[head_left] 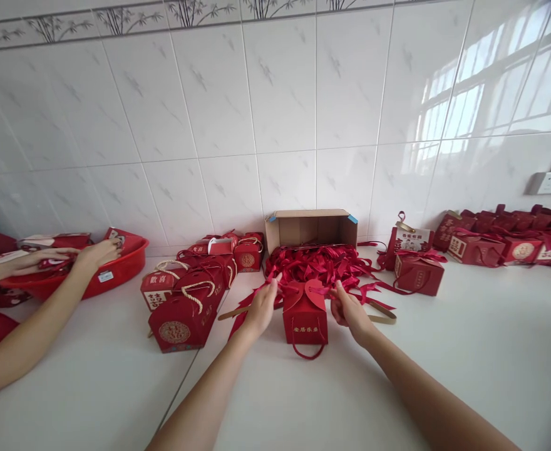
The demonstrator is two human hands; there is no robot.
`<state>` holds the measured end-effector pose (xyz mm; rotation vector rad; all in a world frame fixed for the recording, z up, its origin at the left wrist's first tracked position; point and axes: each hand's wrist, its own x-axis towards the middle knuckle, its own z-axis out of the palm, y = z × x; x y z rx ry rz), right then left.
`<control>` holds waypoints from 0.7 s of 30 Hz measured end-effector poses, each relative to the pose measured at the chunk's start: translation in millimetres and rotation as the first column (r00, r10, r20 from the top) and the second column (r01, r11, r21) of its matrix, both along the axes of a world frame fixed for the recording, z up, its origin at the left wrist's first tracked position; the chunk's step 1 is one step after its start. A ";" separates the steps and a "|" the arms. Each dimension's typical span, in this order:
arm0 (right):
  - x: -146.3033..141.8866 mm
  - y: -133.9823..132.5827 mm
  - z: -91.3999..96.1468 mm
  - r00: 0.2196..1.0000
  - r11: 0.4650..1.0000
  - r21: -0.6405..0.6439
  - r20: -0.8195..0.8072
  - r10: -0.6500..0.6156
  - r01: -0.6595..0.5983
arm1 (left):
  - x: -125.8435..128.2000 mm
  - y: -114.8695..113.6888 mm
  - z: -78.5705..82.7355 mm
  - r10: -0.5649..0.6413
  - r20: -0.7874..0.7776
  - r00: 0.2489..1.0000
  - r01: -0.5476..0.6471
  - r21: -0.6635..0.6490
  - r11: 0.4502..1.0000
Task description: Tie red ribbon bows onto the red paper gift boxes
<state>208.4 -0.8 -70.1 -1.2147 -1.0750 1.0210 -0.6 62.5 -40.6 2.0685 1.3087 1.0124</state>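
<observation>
A small red gift box point(305, 322) with gold lettering and a dark red cord handle stands upright on the white table in front of me. Its curved top flaps meet, and a red ribbon runs across the top. My left hand point(262, 305) pinches the ribbon at the box's left side. On the right side, my right hand point(349, 311) has its thumb and fingers closed on the ribbon's other part. Gold-backed ribbon ends trail out beyond both hands. Just behind the box lies a heap of red ribbons point(322, 266), spilling from an open cardboard box point(313, 216).
Several red gift boxes with rope handles point(175, 332) stand to the left. A person's hands work over a red plastic basin point(137, 263) at the far left. Ribboned red boxes point(419, 272) stand at right, with rows of more point(522, 250) beyond. A tiled wall closes the back.
</observation>
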 end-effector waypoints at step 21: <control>-14.1 5.0 161.0 0.939 0.885 0.456 0.255 -0.230 0.093 | 27.5 -22.3 149.6 -0.253 0.355 0.900 0.247 0.064 0.967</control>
